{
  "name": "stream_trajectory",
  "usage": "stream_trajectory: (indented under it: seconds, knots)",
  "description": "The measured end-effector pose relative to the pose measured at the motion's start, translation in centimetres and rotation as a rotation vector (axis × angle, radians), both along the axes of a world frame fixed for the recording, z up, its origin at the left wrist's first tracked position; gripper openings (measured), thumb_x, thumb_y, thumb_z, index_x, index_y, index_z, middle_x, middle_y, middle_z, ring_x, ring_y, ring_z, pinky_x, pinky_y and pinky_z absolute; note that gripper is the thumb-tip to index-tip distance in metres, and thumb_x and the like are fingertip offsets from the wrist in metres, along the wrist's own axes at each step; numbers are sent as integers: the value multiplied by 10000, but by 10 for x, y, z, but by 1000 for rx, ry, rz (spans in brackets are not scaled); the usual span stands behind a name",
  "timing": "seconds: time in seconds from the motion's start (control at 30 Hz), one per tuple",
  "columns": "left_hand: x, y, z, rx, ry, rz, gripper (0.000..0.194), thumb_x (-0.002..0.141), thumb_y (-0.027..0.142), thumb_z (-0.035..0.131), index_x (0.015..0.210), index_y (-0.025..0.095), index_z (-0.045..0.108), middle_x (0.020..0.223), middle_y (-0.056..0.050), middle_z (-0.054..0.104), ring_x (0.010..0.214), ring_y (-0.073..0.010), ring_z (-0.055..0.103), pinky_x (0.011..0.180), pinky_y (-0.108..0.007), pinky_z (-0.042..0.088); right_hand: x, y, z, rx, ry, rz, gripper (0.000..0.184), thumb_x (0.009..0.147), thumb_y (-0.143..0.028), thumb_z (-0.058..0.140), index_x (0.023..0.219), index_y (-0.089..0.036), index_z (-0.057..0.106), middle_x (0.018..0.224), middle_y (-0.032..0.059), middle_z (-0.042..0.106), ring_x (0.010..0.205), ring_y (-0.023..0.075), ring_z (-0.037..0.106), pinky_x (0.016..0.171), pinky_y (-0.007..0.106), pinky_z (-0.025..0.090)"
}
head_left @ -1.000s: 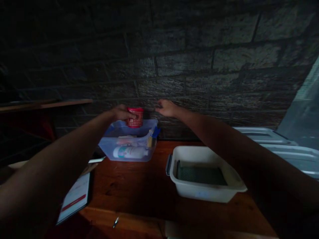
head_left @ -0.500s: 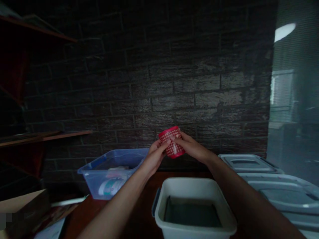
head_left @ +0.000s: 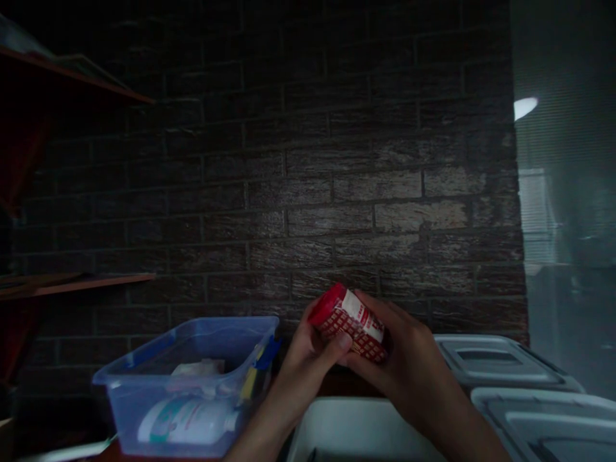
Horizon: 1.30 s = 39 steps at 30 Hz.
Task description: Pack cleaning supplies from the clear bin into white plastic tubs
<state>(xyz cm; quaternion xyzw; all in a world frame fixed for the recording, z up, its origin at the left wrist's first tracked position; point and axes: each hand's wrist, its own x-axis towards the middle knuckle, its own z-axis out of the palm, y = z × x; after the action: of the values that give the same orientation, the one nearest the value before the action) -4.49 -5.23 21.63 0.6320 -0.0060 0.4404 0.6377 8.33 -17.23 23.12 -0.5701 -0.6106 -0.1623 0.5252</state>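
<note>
Between both hands I hold a small red canister [head_left: 353, 324] with a checked pattern, a white label and a red lid. It is tilted, lid end toward the upper left. My left hand [head_left: 315, 362] grips the lid end, its thumb across the front. Wrapped round the other end is my right hand [head_left: 399, 346], its thumb underneath. Below the hands stands a white tub [head_left: 356, 423], largely cut off by the frame's lower edge.
A clear blue bin [head_left: 158, 378] at the left contains a white bottle [head_left: 187, 420] and other items. Grey lids [head_left: 510, 359] lie at the right. A dark brick wall [head_left: 308, 173] rises behind, with wooden shelves [head_left: 72, 282] at the left.
The canister has been turned, so its white label now shows and it leans further over. My view has tilted up and come closer, leaving less of the white tub visible.
</note>
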Motion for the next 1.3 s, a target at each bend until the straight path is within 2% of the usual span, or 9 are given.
stream_trajectory:
  seconds: [0.13, 0.27, 0.47, 0.57, 0.7, 0.8, 0.97, 1.1, 1.3]
  knots:
    - [-10, 6, -2, 43, -44, -62, 815, 711, 335, 882, 1427, 239, 503, 1284, -115, 682, 1127, -291, 669, 967, -372, 537, 2, -7, 0, -68, -102, 26, 708, 777, -247, 826, 1438, -291, 577, 1366, 74, 617, 1204, 250, 639, 1037, 382, 543]
    - [-8, 14, -7, 94, -38, 12, 576, 762, 349, 839, 1271, 196, 616, 1142, -99, 723, 1036, -262, 681, 890, -327, 551, 4, -1, -4, -82, -111, 39, 686, 768, -155, 804, 1410, -290, 602, 1410, 75, 574, 1262, 251, 602, 1090, 396, 511]
    - [8, 10, -23, -30, -182, 211, 524, 833, 370, 773, 1284, 220, 553, 1187, -91, 705, 1076, -266, 678, 908, -378, 564, 4, 15, -21, -131, 529, 363, 880, 877, -414, 754, 1605, -300, 273, 1446, 106, 580, 1198, 275, 659, 1001, 458, 576]
    - [8, 0, -30, 35, -182, 237, 552, 877, 361, 738, 1360, 241, 499, 1267, -97, 678, 1113, -250, 669, 971, -361, 535, 1, 14, -19, -199, 712, 510, 711, 963, -517, 622, 1574, -313, 320, 1411, 78, 614, 1122, 247, 690, 983, 450, 579]
    - [0, -8, -30, 159, -134, -21, 729, 863, 449, 751, 1487, 256, 427, 1465, -131, 566, 1279, -306, 591, 1075, -397, 478, -1, 5, -8, -78, 652, 363, 488, 980, -527, 591, 1387, -269, 522, 1315, 48, 657, 1192, 232, 625, 1060, 383, 499]
    - [-6, -3, -24, 69, -54, -183, 708, 901, 607, 636, 1475, 218, 490, 1514, -156, 524, 1363, -365, 516, 1095, -460, 456, -3, -1, -4, -62, 627, 318, 442, 970, -494, 608, 1337, -268, 510, 1194, 37, 687, 1068, 225, 660, 930, 345, 552]
    - [-13, 2, -15, 13, 191, -259, 564, 885, 364, 749, 1396, 199, 578, 1283, -135, 705, 1149, -317, 676, 948, -398, 537, -6, -2, -13, -142, 527, 326, 428, 1014, -411, 529, 1408, -291, 414, 1195, 52, 677, 1001, 233, 682, 897, 395, 572]
    - [-13, -3, -12, 25, 153, -182, 595, 882, 328, 758, 1420, 204, 536, 1298, -114, 697, 1163, -296, 668, 959, -371, 541, -5, 3, -19, -101, 406, 293, 543, 1036, -437, 509, 1544, -354, 335, 1466, 50, 547, 1292, 240, 565, 1118, 440, 450]
    - [-16, -10, -10, 86, 197, -6, 550, 966, 421, 639, 1452, 235, 462, 1466, -102, 579, 1306, -285, 569, 1085, -390, 467, -9, 6, -23, -137, 471, 461, 787, 993, -415, 618, 1632, -379, 160, 1551, 47, 501, 1350, 249, 552, 1132, 459, 463]
